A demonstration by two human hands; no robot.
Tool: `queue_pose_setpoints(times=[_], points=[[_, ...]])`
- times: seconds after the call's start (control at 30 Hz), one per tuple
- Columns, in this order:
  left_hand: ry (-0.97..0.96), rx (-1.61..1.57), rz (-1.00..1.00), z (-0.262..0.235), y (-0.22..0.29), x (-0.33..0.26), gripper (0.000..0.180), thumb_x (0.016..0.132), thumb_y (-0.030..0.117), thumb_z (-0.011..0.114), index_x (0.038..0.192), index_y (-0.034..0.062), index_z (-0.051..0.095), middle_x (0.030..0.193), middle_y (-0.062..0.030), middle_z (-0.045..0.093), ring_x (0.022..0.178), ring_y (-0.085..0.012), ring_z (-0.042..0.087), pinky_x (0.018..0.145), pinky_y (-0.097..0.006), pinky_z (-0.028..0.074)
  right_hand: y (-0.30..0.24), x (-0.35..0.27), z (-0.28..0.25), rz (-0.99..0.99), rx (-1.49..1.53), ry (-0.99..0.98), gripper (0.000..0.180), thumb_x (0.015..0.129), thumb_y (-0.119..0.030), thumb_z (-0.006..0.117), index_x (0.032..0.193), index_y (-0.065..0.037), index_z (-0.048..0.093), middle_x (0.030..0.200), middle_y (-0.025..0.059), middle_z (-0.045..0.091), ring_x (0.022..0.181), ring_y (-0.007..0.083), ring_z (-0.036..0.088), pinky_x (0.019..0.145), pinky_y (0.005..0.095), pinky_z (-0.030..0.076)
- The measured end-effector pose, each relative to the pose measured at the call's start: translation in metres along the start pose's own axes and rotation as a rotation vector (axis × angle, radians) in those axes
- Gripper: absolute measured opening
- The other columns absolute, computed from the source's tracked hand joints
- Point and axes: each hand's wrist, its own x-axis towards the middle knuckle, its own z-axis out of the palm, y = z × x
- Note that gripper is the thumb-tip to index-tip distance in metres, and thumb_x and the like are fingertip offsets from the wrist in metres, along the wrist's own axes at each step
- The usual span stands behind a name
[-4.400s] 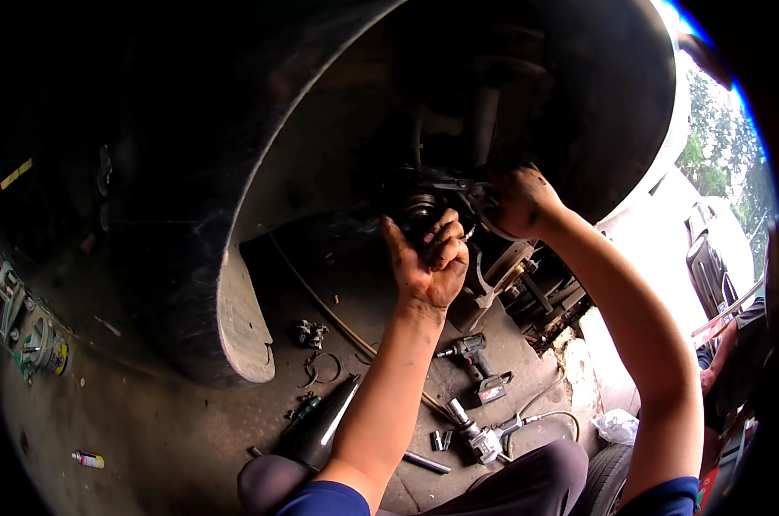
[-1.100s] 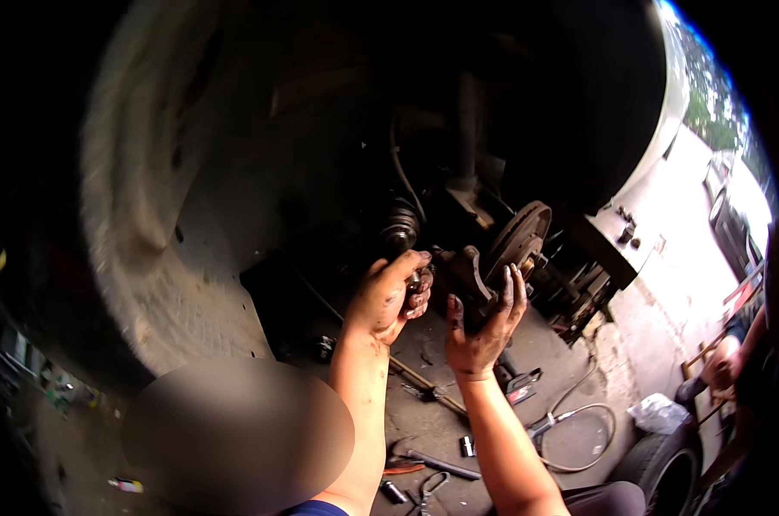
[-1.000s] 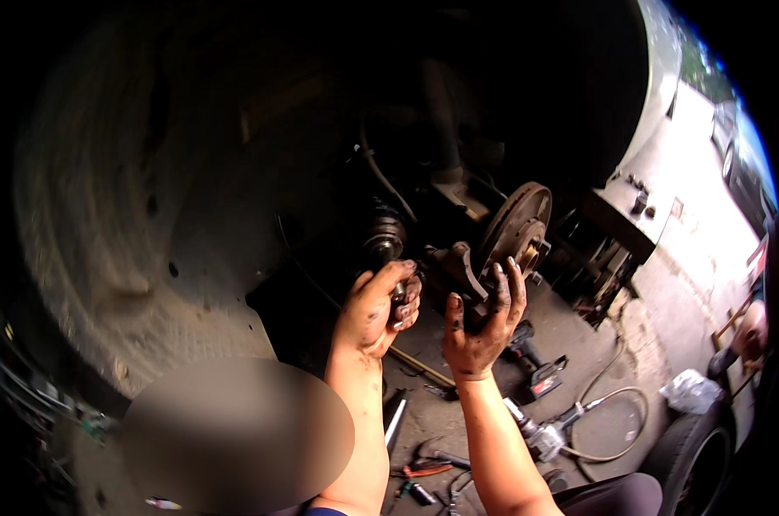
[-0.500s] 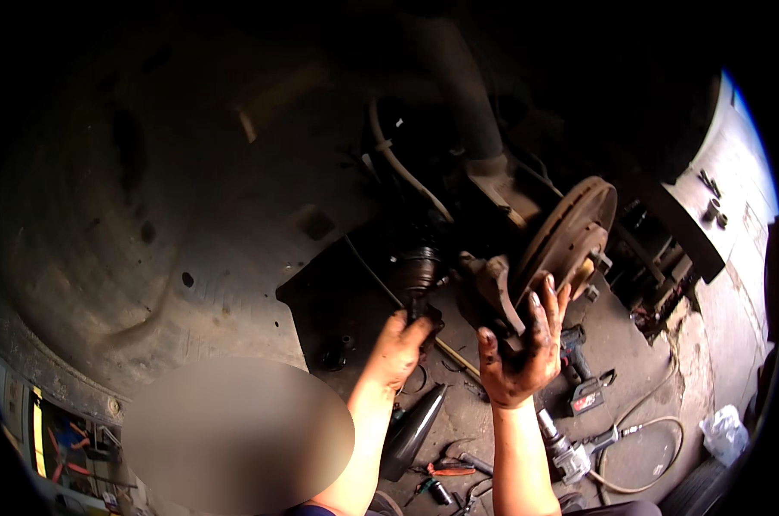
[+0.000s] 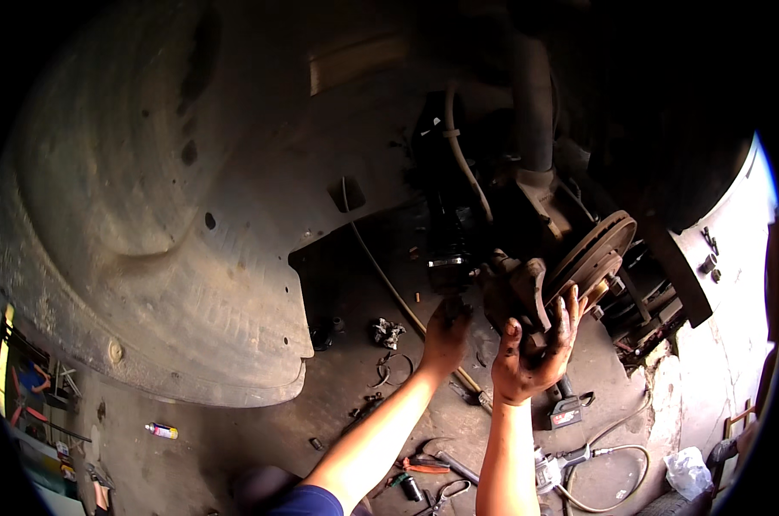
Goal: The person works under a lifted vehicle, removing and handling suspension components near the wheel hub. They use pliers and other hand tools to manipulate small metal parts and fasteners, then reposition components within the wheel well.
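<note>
My left hand [image 5: 447,337] has its fingers wrapped round the dark, greasy end of a drive shaft [image 5: 455,308]. Just above it is the shaft's black joint boot with a shiny band [image 5: 449,263]. My right hand [image 5: 531,361] is open, fingers stretched upward, its fingertips against the lower edge of a rusty brake disc [image 5: 589,260]. Between the hands sits the steering knuckle [image 5: 529,288], its arm pointing down beside my right thumb. The strut [image 5: 534,112] rises above it into shadow. Grease darkens my fingers, and the left fingertips are hard to see.
A dusty wheel-arch liner [image 5: 174,284] fills the left. On the floor lie a cordless power tool [image 5: 566,414], an air tool [image 5: 548,473] with a hose [image 5: 646,469], orange-handled pliers [image 5: 426,465], a spray can [image 5: 161,430] and a plastic bag [image 5: 689,470]. A long cable [image 5: 389,288] hangs behind my left hand.
The whole view has shifted, with the car parts now lower and farther right. My left hand has come nearer the knuckle, still at the shaft end. The right hand stays at the disc.
</note>
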Motion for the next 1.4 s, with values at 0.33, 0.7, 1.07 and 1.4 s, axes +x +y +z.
queue_pose_setpoints(times=[0.33, 0.7, 1.07, 1.4], points=[[0.150, -0.268, -0.051, 0.034, -0.005, -0.002, 0.014, 0.105, 0.022, 0.057, 0.103, 0.0086, 0.059, 0.070, 0.0037, 0.050, 0.056, -0.0069, 0.042, 0.051, -0.027, 0.035, -0.018, 0.002, -0.001, 0.086, 0.081, -0.024, 0.059, 0.091, -0.027, 0.081, 0.139, 0.001, 0.059, 0.151, 0.0240, 0.057, 0.146, 0.0476, 0.045, 0.121, 0.0537, 0.034], [0.158, -0.388, -0.364, 0.046, 0.036, -0.012, 0.027, 0.102, 0.038, 0.062, 0.101, 0.0113, 0.057, 0.066, 0.0020, 0.050, 0.051, -0.0091, 0.044, 0.045, -0.027, 0.035, -0.015, 0.000, -0.004, 0.064, 0.087, -0.053, 0.057, 0.095, -0.025, 0.077, 0.141, 0.004, 0.058, 0.154, 0.0223, 0.054, 0.150, 0.0402, 0.043, 0.123, 0.0485, 0.031], [0.387, -0.332, -0.278, -0.031, -0.027, 0.023, 0.050, 0.103, 0.058, 0.055, 0.105, 0.0103, 0.069, 0.079, -0.0004, 0.064, 0.059, -0.0109, 0.050, 0.054, -0.029, 0.038, -0.011, 0.002, -0.007, 0.103, 0.088, -0.050, 0.060, 0.090, -0.027, 0.081, 0.138, 0.002, 0.060, 0.152, 0.0236, 0.056, 0.147, 0.0426, 0.046, 0.122, 0.0503, 0.034], [0.042, 0.281, -0.215, -0.041, 0.050, 0.152, 0.053, 0.097, 0.036, 0.066, 0.133, -0.0026, 0.068, 0.129, -0.0169, 0.071, 0.121, -0.0257, 0.064, 0.107, -0.038, 0.045, -0.002, -0.001, -0.005, 0.052, 0.055, -0.028, 0.066, 0.087, -0.035, 0.086, 0.138, -0.002, 0.061, 0.147, 0.0244, 0.059, 0.143, 0.0478, 0.049, 0.118, 0.0534, 0.038]])
